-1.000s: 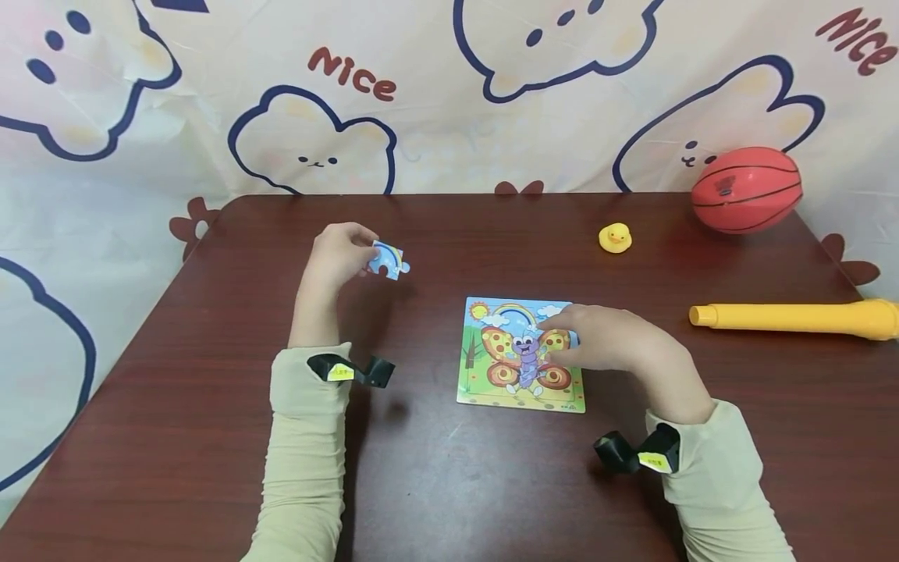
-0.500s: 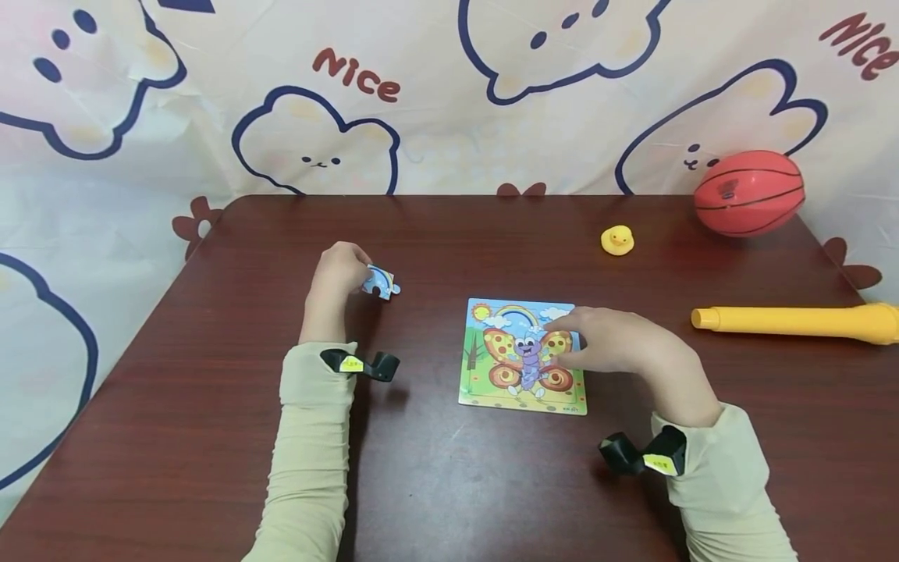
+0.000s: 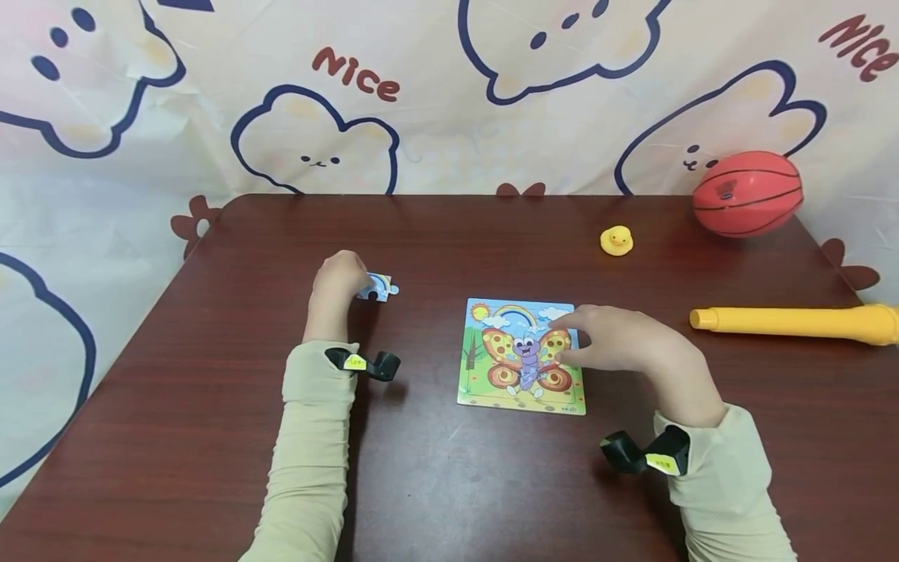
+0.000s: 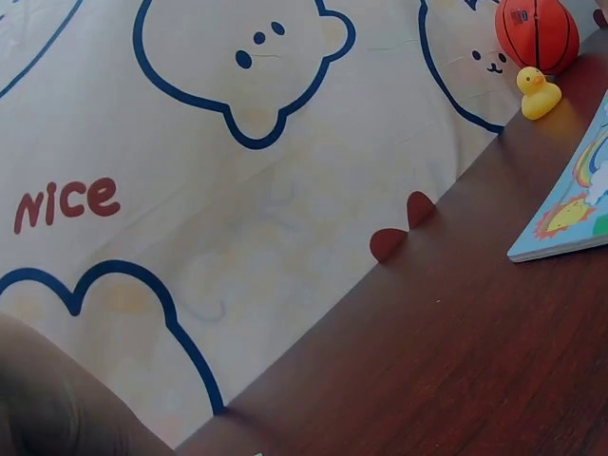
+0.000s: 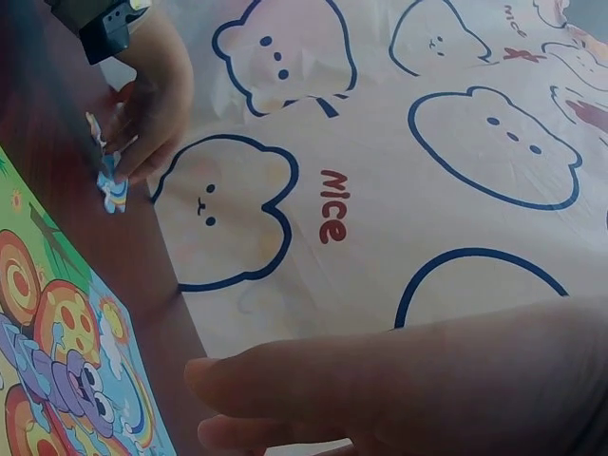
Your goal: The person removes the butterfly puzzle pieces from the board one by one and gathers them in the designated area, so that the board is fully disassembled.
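Note:
My left hand is low over the table's left half, its fingers pinching a blue jigsaw piece with a rainbow band. In the right wrist view, the same piece shows beneath the thumb and fingers. Only a blurred bit of the left hand enters the left wrist view; the piece is hidden there. A square butterfly puzzle lies flat in the middle. Over its upper right side is my right hand, thumb and fingers spread apart, nothing between them; the hand covers part of one wing.
A small yellow rubber duck and a red toy basketball are near the table's far right. A yellow stick-like toy lies along the right side. A cartoon-print cloth hangs behind the dark table.
My left hand has come down and towards me with the jigsaw piece, from above the table to close on its surface. The right hand has barely shifted over the puzzle.

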`<state>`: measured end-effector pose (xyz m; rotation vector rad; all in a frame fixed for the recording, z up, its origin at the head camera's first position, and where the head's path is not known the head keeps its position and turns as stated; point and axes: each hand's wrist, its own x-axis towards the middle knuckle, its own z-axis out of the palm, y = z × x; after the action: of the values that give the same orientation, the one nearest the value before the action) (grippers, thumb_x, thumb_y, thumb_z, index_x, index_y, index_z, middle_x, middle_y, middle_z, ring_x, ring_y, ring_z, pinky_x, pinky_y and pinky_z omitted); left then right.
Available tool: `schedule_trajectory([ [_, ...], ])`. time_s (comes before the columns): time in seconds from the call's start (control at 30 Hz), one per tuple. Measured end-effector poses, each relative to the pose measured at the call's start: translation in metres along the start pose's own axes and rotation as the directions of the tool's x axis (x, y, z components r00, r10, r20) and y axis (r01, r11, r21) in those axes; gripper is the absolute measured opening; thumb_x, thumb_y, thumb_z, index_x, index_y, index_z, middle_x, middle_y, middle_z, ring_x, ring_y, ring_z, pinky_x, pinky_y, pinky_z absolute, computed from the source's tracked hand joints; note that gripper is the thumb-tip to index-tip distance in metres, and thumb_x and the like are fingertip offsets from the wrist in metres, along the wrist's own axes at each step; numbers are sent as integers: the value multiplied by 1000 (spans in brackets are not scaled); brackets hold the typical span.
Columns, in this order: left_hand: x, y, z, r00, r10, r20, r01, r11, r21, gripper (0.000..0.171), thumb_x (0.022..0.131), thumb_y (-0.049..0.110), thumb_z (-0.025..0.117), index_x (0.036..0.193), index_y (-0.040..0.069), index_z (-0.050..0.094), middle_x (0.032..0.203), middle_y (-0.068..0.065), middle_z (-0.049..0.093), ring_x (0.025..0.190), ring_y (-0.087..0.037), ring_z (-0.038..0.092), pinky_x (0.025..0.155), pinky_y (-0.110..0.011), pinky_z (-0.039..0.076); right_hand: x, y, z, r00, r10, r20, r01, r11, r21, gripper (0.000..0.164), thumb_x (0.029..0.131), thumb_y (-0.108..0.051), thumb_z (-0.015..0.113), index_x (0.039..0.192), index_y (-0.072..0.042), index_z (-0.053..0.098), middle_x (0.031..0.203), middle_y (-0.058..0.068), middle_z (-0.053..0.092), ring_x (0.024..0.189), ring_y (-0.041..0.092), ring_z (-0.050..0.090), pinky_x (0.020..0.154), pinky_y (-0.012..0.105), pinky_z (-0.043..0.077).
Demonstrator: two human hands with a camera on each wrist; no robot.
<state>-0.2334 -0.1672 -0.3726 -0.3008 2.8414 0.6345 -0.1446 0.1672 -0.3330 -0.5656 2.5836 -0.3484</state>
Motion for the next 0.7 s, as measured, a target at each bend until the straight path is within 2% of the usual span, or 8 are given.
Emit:
schedule_trajectory([
  [0.23,4,1,4,1000,-28,-6,28,998,61,27,78,14,59,100,-1,60,101,-19,57,84,-30,50,73,-44,44,0,3,0,1000,-14,-12,14,1000,16,52,77,-28,67,122,-7,55,114,17,54,98,29,50,79,46,45],
  [0.5,3,5,7,998,-62,8,61,995,79,33,79,16,58,108,0,57,104,-19,56,86,-31,50,72,-44,45,-2,5,-2,1000,-5,-19,5,1000,15,54,77,-31,67,124,-6,53,117,18,53,101,30,49,81,47,45],
  [0.6,1,9,5,999,-32,-9,32,999,42,31,83,18,56,108,0,58,105,-18,57,88,-31,51,76,-45,44,-3,6,-3,999,7,-32,-7,1000,17,55,77,-32,66,124,-6,53,118,19,53,102,31,49,81,48,44],
  [0.7,-1,17,4,1000,24,-20,-24,1000,-17,31,86,22,54,109,1,57,109,-17,57,93,-31,52,81,-45,43,-4,7,-5,999,23,-48,-22,1000,20,56,78,-34,65,125,-5,52,118,20,52,103,32,49,82,49,43],
])
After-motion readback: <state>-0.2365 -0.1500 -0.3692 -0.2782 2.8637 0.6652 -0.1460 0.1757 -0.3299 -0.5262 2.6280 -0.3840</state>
